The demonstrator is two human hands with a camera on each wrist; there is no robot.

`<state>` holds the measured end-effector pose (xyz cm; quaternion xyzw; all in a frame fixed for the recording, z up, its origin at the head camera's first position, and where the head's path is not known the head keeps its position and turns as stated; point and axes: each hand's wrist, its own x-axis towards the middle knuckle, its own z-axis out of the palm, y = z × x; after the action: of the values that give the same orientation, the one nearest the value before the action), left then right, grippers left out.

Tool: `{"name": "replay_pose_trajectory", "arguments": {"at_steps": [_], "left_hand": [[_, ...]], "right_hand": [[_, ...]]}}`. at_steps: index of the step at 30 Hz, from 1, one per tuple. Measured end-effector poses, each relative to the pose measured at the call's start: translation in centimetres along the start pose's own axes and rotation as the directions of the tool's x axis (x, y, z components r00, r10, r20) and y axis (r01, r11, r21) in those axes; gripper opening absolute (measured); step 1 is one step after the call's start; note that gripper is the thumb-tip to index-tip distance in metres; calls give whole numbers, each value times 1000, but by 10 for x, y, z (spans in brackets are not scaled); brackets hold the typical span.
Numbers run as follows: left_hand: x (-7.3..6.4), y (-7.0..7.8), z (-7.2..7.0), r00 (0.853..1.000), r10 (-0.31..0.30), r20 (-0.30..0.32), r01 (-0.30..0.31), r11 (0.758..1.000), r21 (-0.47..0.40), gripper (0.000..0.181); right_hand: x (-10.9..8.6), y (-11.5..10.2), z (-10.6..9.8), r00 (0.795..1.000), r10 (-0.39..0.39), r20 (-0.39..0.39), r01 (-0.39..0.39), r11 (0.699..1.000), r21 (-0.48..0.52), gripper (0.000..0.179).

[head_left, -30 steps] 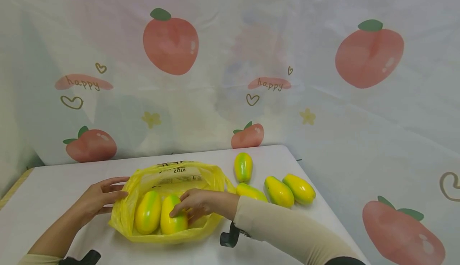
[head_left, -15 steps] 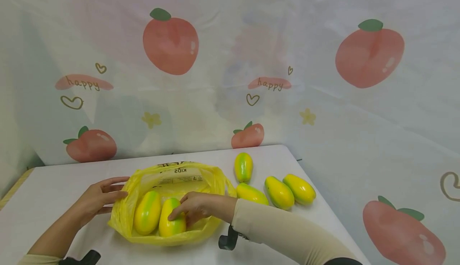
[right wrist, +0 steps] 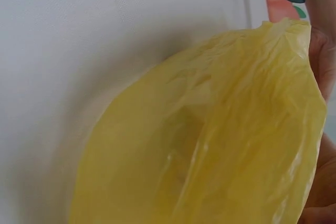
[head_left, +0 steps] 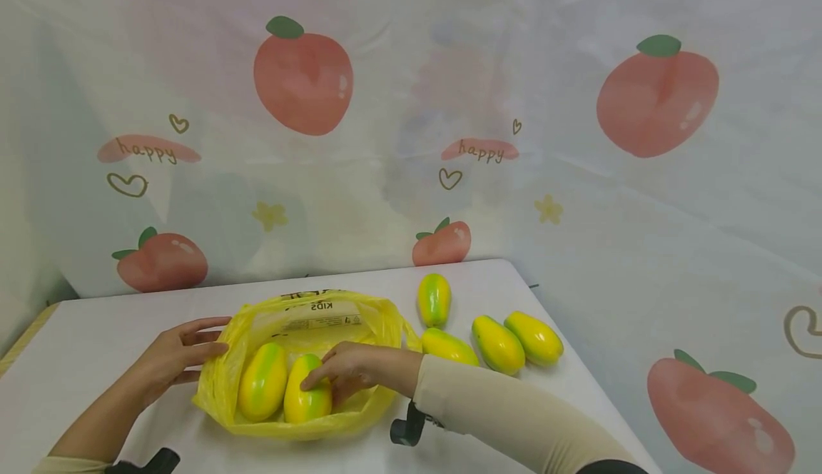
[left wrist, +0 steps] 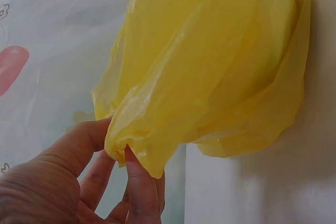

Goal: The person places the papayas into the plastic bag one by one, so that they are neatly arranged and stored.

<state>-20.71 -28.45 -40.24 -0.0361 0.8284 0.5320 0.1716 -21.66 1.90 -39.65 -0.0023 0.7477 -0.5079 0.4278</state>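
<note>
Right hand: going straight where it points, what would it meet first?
The right hand grips one fruit in the bag; straight past that, it would probably meet the second fruit, though depth is unclear.

**Light dim and diffuse, right wrist view softest**

Head view: flat, greyish, reasonably sharp; print on the backdrop (head_left: 385, 46) beyond the right grip (head_left: 352, 368) reads fine. Small glints on the yellow-green fruit (head_left: 307, 404) in that grip; light looks overhead. Faint soft shadow on the desk (head_left: 96, 335), near side of the bag (head_left: 217, 392). Left wrist: bag at the left grip (head_left: 165, 361) translucent, sheen on folds. Right wrist: bag slightly blurred, broad fuzzy shadow alongside.
</note>
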Motion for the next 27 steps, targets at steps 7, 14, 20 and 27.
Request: {"name": "replay_pose_trajectory", "arguments": {"at_steps": [7,14,20,27], "left_hand": [[-1,1,0,1000,-1,2,1,1000,7,77],[-1,2,0,1000,1,1,-1,1000,19,78],[-1,2,0,1000,1,4,-1,1000,3,78],[-1,-2,-1,1000,-11,-7,11,1000,2,79]], "right_hand": [[0,0,-4,1000,24,7,-24,1000,0,33],[-1,-3,-9,1000,23,-9,-23,1000,14,33],[-13,-15,-23,999,-25,-42,24,1000,-10,37],[-43,-43,-68,989,-110,-97,117,991,62,55]]}}
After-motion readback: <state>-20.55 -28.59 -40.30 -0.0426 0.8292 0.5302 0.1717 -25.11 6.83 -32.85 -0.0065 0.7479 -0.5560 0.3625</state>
